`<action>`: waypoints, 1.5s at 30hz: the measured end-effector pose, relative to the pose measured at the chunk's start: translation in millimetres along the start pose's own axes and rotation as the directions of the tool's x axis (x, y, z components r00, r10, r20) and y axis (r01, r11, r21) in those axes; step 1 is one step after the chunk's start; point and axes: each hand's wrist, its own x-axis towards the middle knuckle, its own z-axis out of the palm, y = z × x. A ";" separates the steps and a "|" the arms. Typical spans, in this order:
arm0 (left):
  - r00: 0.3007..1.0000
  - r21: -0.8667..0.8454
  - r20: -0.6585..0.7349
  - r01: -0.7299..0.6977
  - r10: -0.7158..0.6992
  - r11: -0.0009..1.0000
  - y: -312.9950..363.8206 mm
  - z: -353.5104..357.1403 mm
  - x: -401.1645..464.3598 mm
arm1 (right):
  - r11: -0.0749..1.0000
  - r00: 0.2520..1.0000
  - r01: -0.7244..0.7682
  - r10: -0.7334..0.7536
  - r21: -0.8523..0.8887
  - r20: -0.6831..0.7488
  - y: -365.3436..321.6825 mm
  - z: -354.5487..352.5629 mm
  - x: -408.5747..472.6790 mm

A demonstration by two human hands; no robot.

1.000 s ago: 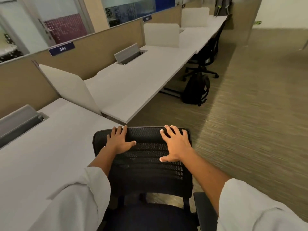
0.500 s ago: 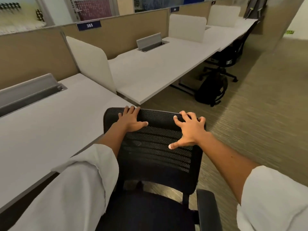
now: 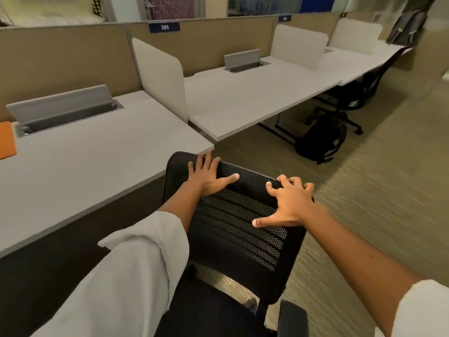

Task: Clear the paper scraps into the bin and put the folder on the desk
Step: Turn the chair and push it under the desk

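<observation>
Both hands rest on the top of a black mesh office chair's backrest (image 3: 233,222). My left hand (image 3: 206,177) lies flat with its fingers over the top edge. My right hand (image 3: 290,203) grips the right part of the backrest with spread, curled fingers. An orange folder (image 3: 6,139) lies on the white desk (image 3: 85,161) at the far left edge of the view, only partly visible. I see no paper scraps and no bin.
A white divider panel (image 3: 161,79) separates this desk from the neighbouring one (image 3: 247,98). Grey cable hatches (image 3: 63,109) stand open at the back of the desks. A black backpack (image 3: 320,139) sits on the carpet beside another black chair (image 3: 359,93).
The view has swung left and the chair has moved toward the near desk. The orange folder has come into sight at the left edge. Both hands stay on the backrest.
</observation>
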 end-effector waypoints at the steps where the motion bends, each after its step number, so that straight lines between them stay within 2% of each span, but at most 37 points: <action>1: 0.999 -0.014 -0.004 0.035 -0.035 0.999 9.9 5.5 -4.7 | 1.000 1.000 0.007 -0.007 -0.012 0.005 3.1 -1.2 -8.5; 5: 0.985 -0.085 0.036 0.173 -0.171 0.981 57.7 21.1 -23.2 | 0.998 0.998 0.060 -0.061 -0.007 -0.026 17.1 5.1 -46.2; 8: 0.952 -0.218 0.083 0.305 -0.293 0.927 99.2 27.9 -45.1 | 0.989 0.988 0.149 -0.149 0.009 -0.047 37.3 10.1 -81.3; 11: 0.906 -0.273 0.128 0.423 -0.404 0.864 134.7 37.9 -66.4 | 0.967 0.967 0.254 -0.254 0.011 -0.034 51.8 12.8 -112.3; 15: 0.862 -0.352 0.204 0.507 -0.464 0.787 168.1 51.9 -87.4 | 0.932 0.933 0.358 -0.360 0.056 0.020 64.1 9.5 -152.8; 20: 0.885 -0.378 0.215 0.466 -0.414 0.800 180.8 60.7 -122.7 | 0.818 0.805 0.556 -0.574 0.149 0.147 74.5 2.4 -196.0; 23: 0.905 -0.370 0.217 0.423 -0.366 0.827 182.6 65.9 -150.6 | 0.757 0.719 0.571 -0.648 0.318 0.250 87.5 -9.4 -198.6; 24: 0.917 -0.368 0.221 0.393 -0.332 0.843 184.1 69.4 -158.3 | 0.757 0.716 0.568 -0.648 0.323 0.261 92.6 -11.0 -193.8; 25: 0.930 -0.361 0.225 0.357 -0.291 0.862 186.1 73.0 -167.4 | 0.768 0.734 0.579 -0.637 0.276 0.236 96.0 -12.4 -188.7; 27: 0.950 -0.342 0.237 0.277 -0.202 0.898 190.5 81.0 -185.3 | 0.794 0.791 0.606 -0.607 0.041 0.077 96.5 -16.0 -175.1; 29: 0.960 -0.338 0.250 0.210 -0.128 0.917 194.8 88.0 -207.0 | 0.787 0.789 0.591 -0.610 -0.179 -0.075 92.4 -18.0 -159.1; 31: 0.962 -0.310 0.268 0.132 -0.046 0.942 198.3 94.2 -229.6 | 0.748 0.771 0.606 -0.636 -0.270 -0.031 84.6 -13.1 -141.1; 33: 0.949 -0.251 0.316 0.074 0.010 0.965 201.7 97.9 -257.7 | 0.621 0.695 0.694 -0.709 -0.364 0.117 68.1 1.6 -133.4; 34: 0.944 -0.229 0.329 0.050 0.029 0.972 203.9 98.4 -271.7 | 0.565 0.646 0.741 -0.747 -0.362 0.156 60.1 11.6 -135.1; 36: 0.945 -0.203 0.321 0.009 0.058 0.979 205.2 101.3 -307.0 | 0.521 0.562 0.818 -0.816 -0.245 0.139 45.0 34.7 -151.4; 38: 0.937 -0.127 0.346 -0.004 0.048 0.992 205.7 103.7 -332.1 | 0.502 0.518 0.850 -0.853 -0.160 0.073 40.5 51.1 -165.5; 41: 0.928 -0.021 0.354 0.128 -0.112 0.992 198.6 104.4 -385.2 | 0.452 0.455 0.878 -0.890 -0.156 -0.016 28.9 69.5 -194.0; 45: 0.938 -0.015 0.273 0.224 -0.212 0.974 182.0 111.0 -464.3 | 0.463 0.460 0.875 -0.886 -0.141 -0.055 12.1 85.8 -238.3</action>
